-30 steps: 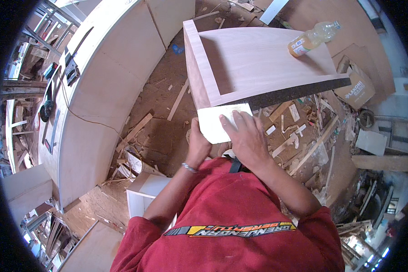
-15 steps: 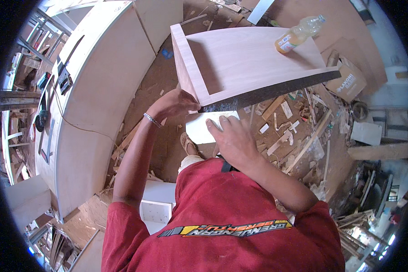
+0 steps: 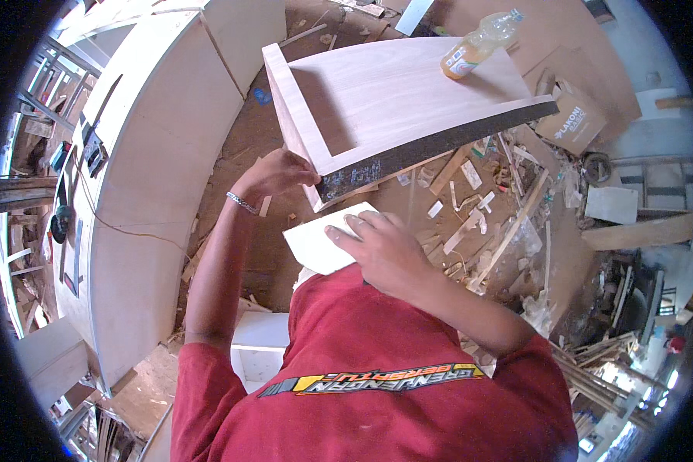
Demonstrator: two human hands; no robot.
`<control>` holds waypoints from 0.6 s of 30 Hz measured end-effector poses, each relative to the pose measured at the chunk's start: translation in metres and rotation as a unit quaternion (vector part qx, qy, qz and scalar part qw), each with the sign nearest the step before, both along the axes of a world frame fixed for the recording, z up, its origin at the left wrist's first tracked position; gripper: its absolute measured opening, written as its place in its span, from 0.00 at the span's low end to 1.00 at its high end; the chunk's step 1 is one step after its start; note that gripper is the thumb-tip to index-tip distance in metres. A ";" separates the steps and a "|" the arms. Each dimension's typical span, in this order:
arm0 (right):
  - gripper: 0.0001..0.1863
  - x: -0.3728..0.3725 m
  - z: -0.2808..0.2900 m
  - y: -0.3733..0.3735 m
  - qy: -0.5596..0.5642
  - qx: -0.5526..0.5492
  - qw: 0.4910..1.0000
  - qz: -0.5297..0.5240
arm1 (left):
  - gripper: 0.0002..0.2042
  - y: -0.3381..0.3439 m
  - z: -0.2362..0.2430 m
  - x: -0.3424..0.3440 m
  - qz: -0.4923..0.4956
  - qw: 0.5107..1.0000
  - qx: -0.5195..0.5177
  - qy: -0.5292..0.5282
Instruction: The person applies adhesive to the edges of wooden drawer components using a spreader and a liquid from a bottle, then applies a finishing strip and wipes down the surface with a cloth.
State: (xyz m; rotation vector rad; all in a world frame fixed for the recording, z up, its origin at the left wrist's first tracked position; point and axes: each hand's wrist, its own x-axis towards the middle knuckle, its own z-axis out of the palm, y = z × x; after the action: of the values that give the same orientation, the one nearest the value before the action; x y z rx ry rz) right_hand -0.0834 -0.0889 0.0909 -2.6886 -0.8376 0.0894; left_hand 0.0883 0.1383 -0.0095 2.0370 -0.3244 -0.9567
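A pale wooden cabinet piece with raised edges stands in front of me. Along its near side runs a dark strip with bluish marks. My left hand is at the near left corner, its fingers pinched around the strip's end and the wood there; their exact grip is partly hidden. Held between thumb and fingers of my right hand is a flat white rectangular piece, tilted close to my shirt and apart from the cabinet piece. A bottle of orange drink stands on the panel.
A long pale cabinet fills the left, with a power tool and a cord on it. Wood offcuts litter the floor on the right, near a cardboard box. A white box sits by my left side.
My right hand has drawn the white piece down toward me, away from the dark strip, and tilted it. My left hand stays at the corner. The whole view has shifted slightly.
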 end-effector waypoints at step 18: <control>0.39 -0.005 0.045 -0.153 -0.015 0.834 0.493 -0.247 | 0.11 0.139 -0.037 -0.045 0.246 0.952 -0.146 0.109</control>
State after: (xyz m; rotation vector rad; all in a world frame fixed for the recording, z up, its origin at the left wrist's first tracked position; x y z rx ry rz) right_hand -0.0883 -0.2419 0.1356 -0.8431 0.1242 -0.5930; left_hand 0.0432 0.2769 -0.0465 1.6115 0.1528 -0.7564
